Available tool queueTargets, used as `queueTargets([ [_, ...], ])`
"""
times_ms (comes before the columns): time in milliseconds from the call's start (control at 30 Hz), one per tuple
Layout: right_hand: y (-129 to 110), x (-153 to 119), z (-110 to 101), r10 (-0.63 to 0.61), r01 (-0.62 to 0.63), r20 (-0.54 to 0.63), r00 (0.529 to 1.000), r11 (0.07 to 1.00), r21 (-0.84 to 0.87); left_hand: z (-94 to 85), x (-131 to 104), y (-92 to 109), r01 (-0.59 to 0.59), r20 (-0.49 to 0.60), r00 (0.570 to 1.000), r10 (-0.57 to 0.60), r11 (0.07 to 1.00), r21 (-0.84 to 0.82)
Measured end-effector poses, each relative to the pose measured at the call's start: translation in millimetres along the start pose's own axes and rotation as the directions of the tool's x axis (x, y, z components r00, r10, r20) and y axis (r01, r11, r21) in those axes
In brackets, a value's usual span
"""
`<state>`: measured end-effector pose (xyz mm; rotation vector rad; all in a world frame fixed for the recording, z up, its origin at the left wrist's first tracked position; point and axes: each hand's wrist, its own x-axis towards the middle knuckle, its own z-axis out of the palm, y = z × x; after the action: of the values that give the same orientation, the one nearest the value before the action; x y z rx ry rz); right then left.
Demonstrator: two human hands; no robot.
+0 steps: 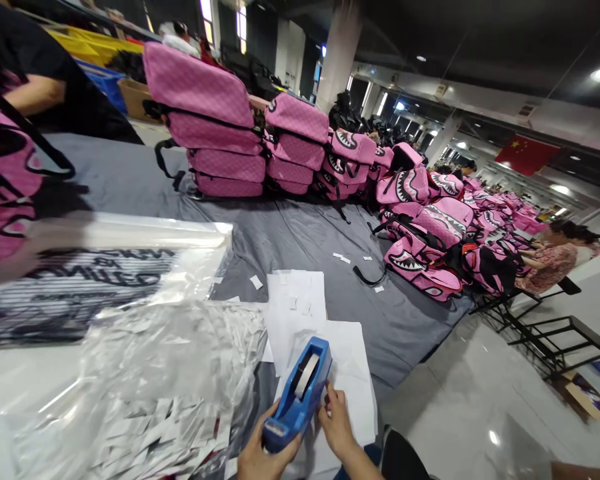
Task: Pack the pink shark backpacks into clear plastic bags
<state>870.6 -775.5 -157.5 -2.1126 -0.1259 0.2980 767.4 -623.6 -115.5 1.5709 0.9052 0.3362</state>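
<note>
A blue tape dispenser (290, 415) with a white roll of tape (307, 375) in it is above white paper sheets (350, 360) at the table's near edge. My left hand (266, 452) grips its front end, thumb on one side and fingers on the other. Along the dispenser's right side, my right hand (337, 423) has its fingers curled in against the blue body; their tips are partly hidden. To the left lies a clear plastic bag (175, 340) with many small white labels (150, 427) in it.
Stacks of pink backpacks (225, 163) line the table's far side, and more pink backpacks with shark mouths (425, 267) fill its right end. A large plastic bag with black print (195, 233) lies left. Loose labels (257, 283) dot the grey cloth (300, 233). A person in black (45, 73) stands left.
</note>
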Motion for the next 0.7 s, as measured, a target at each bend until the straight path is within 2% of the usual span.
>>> queueTargets([
  [133, 5.6, 0.9, 11.8, -0.059, 0.061, 0.014, 0.998, 0.975, -0.213, 30.6, 29.8, 7.4, -0.015, -0.060, 0.998, 0.014, 1.000, -0.015],
  [200, 9.0, 2.7, 15.5, -0.060, 0.063, 0.018, 0.998, 0.964, -0.259, 49.4, 44.3, 6.0, -0.074, -0.104, 0.992, 0.073, 0.997, -0.005],
  [300, 13.6, 5.2, 16.6, -0.074, 0.081, 0.037, 0.997, 0.962, -0.261, 77.7, 55.9, -1.8, -0.157, -0.173, 0.973, 0.153, 0.987, -0.011],
  [433, 15.0, 10.5, 15.3, -0.050, 0.055, 0.033, 0.998, 0.980, -0.189, 102.3, 56.0, -12.4, -0.122, -0.206, 0.971, 0.122, 0.992, 0.010],
  [500, 13.2, 16.4, 13.2, -0.010, 0.013, 0.029, 1.000, 0.993, -0.115, 102.3, 53.7, -15.3, -0.124, -0.194, 0.973, 0.128, 0.992, 0.031],
  [567, 7.7, 22.8, 7.0, 0.063, -0.062, 0.028, 0.998, 0.998, -0.018, 91.4, 48.3, -16.9, -0.146, -0.180, 0.972, 0.153, 0.988, 0.052],
  [633, -3.0, 24.7, -5.1, 0.116, -0.114, -0.014, 0.993, 0.991, 0.072, 69.3, 36.1, -19.4, -0.172, -0.177, 0.967, 0.182, 0.982, 0.072],
  [700, -18.1, 17.5, -21.3, 0.060, -0.047, -0.106, 0.993, 0.992, 0.121, 37.8, 14.7, -25.7, -0.192, -0.142, 0.970, 0.200, 0.979, 0.067],
])
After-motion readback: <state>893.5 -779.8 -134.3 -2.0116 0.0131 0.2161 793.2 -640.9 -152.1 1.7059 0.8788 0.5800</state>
